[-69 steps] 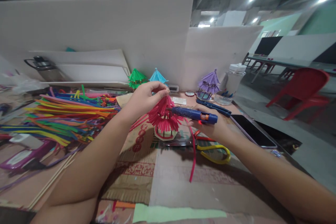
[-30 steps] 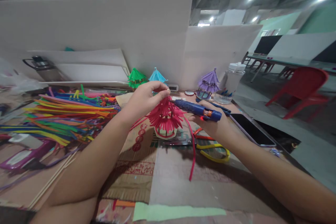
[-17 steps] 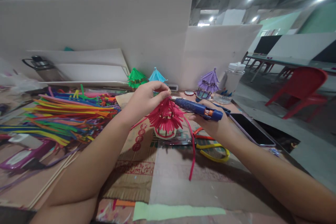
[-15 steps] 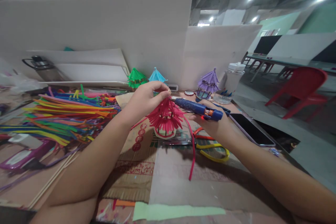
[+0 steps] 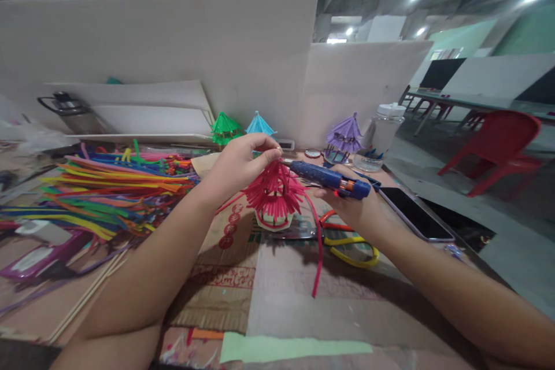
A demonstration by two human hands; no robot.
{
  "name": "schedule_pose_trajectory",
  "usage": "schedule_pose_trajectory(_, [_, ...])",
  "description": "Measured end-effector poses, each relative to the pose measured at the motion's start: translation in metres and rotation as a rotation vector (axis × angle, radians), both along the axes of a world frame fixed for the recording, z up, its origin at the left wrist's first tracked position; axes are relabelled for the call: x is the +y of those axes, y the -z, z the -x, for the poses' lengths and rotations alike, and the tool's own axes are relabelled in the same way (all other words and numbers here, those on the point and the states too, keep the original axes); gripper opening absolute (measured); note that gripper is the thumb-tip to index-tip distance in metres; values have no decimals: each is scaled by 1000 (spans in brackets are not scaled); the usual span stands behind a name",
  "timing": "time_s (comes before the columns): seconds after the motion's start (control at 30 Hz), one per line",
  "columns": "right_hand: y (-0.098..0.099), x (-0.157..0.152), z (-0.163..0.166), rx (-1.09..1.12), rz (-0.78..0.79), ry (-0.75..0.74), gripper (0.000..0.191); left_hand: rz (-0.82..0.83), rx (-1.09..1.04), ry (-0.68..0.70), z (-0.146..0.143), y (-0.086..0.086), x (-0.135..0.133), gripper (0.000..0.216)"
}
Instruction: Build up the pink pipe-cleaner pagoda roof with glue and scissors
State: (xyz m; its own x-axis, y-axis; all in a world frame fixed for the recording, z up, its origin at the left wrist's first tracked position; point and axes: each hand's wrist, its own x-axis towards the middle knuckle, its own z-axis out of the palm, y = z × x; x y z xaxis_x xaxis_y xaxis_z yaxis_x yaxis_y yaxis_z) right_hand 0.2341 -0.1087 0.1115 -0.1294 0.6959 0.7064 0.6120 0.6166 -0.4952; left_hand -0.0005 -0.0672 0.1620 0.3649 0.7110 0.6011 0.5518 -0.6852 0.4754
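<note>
A small red pagoda model (image 5: 275, 193), its tiered roof made of pipe cleaners, stands on a pale base in the middle of the table. My left hand (image 5: 249, 162) pinches the tip of its roof with thumb and fingers. In my right hand (image 5: 347, 191) is a blue glue gun (image 5: 325, 176), its nozzle pointing left at the roof's top, close to my left fingertips. Whether the nozzle touches the roof I cannot tell. A loose red pipe cleaner (image 5: 319, 260) hangs down across scissors with red and yellow handles (image 5: 355, 254).
Many coloured pipe cleaners (image 5: 113, 185) lie at left, near a purple tool (image 5: 47, 254) and thin sticks (image 5: 89, 295). Behind stand green (image 5: 225, 128), blue (image 5: 259, 122) and purple (image 5: 344, 134) pagoda models. A clear jar (image 5: 379, 136) and a phone (image 5: 416, 214) are at right.
Almost nothing differs. The glue gun in my right hand has shifted very slightly to the right; my left hand keeps its pinch on the roof tip.
</note>
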Motion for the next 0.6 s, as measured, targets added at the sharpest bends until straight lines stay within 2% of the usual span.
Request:
schedule_pose_trajectory(0.2, [5,18,-14,267,169,-137,52,19,-35,-44,5,8,19,26])
schedule_pose_trajectory(0.37, [19,48,-30,380,283,-117,46,57,-158,-96,14,22,47,28])
schedule_pose_trajectory(0.47, [28,62,-36,384,319,-97,43,75,-199,-73,16,26,53,27])
schedule_pose_trajectory(0.6, [35,85,-44,286,353,-3,51,84,-220,-75,15,25,52,27])
